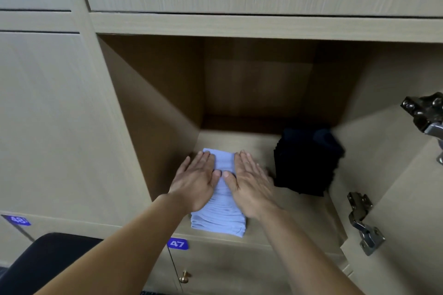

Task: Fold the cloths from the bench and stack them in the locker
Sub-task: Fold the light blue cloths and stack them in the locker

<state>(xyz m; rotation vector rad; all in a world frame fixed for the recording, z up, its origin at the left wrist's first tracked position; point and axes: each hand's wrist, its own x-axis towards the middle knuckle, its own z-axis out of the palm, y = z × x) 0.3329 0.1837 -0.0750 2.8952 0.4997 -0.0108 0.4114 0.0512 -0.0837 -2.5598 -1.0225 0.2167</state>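
Both palms flat and spread on the pale blue stack at the left front of the open locker: left hand and right hand side by side, thumbs nearly touching, gripping nothing. Just right, apart from the stack, a black pile. Farther right, door hinges. Below, tag 47 and a brass knob.
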